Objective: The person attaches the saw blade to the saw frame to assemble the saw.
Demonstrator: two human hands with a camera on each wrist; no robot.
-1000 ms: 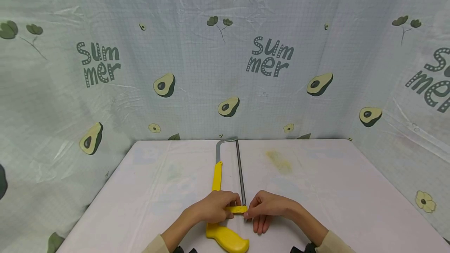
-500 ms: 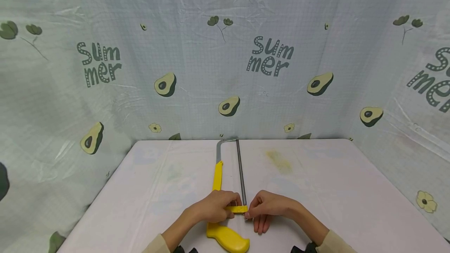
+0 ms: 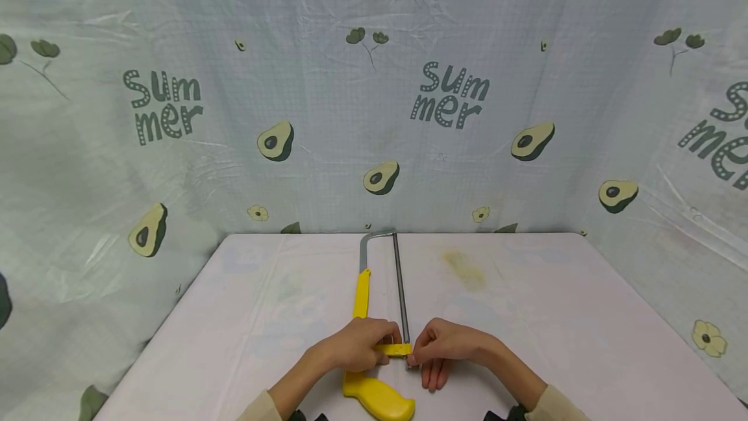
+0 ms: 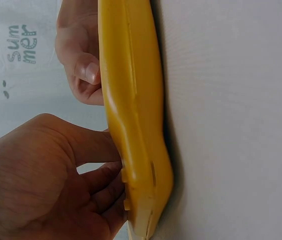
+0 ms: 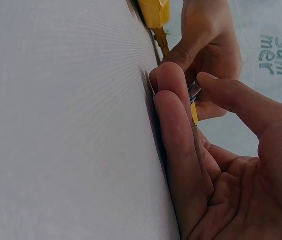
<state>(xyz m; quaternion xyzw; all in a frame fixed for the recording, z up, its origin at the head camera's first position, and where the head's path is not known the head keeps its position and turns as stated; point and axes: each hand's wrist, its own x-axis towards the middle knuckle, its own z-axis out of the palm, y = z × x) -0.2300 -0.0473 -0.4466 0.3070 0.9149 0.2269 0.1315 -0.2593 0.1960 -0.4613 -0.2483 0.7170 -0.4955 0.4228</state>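
A hacksaw with a yellow handle and grey bow lies flat on the table, its bow end pointing away. Across its near end, my left hand grips the yellow crosspiece between thumb and fingers. My right hand pinches a small metal fitting at the near end of the blade; the fingertips partly cover it, so its exact shape is hidden. The lower fingers of that hand rest on the table. In the left wrist view the yellow handle hides the fingertips of my left hand.
A pale cloth-covered table carries the hacksaw, with a yellowish stain to the right of the blade. Behind and at both sides hangs a printed curtain with avocados and lettering, meeting the table's back edge.
Both hands and the hacksaw keep nearly the same place. The right fingertips shift only slightly at the metal fitting, and the head view sways a little.
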